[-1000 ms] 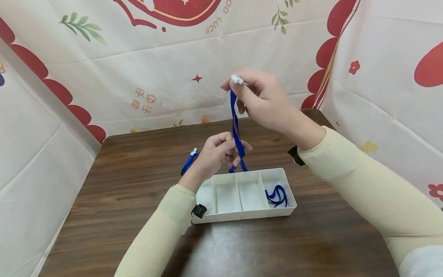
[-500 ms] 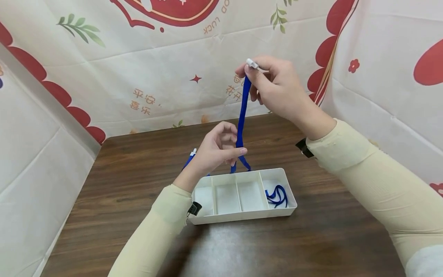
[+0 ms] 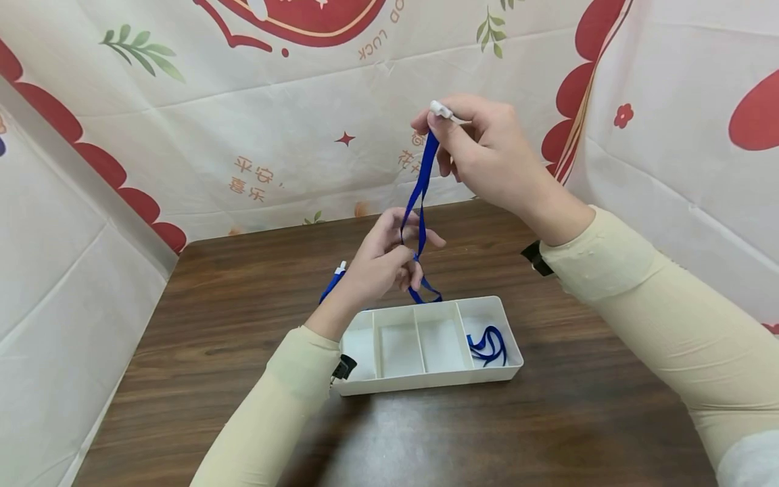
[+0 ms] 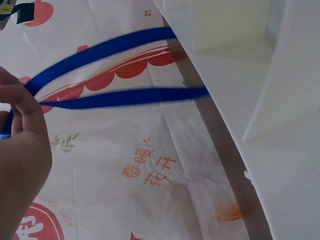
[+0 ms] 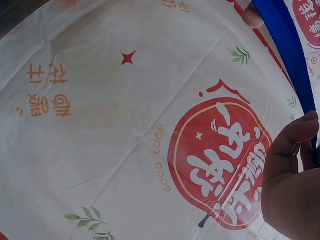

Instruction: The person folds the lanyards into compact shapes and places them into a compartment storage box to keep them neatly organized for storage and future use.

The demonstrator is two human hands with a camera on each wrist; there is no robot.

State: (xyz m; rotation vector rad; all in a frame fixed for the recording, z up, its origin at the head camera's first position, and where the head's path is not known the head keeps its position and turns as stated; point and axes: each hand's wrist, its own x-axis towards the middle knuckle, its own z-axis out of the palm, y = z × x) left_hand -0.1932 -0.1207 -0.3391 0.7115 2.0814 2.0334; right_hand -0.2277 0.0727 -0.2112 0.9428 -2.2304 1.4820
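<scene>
My right hand (image 3: 487, 149) pinches a blue lanyard (image 3: 427, 159) near its white plastic clip (image 3: 439, 109), holding it up in front of the backdrop. Lower down, my left hand (image 3: 383, 260) has its thumb and curled fingers at the lanyard's strap, index finger stretched out. The strap's lower loop hangs behind the tray's far edge. In the left wrist view two stretches of blue strap (image 4: 110, 47) run from the left hand (image 4: 27, 125). The right wrist view has the blue strap (image 5: 287, 42) above the right hand (image 5: 292, 175).
A white tray (image 3: 432, 384) with compartments stands on the wooden table (image 3: 243, 325). Its rightmost compartment holds a coiled blue strap (image 3: 491, 343). Another blue lanyard (image 3: 331, 287) with a white clip lies behind the left wrist. A printed cloth backdrop (image 3: 292, 128) encloses the table.
My right hand has risen and moved right with the lanyard's clip end. The left hand's fingers spread around the strap, then drew in on it again. The tray stays put.
</scene>
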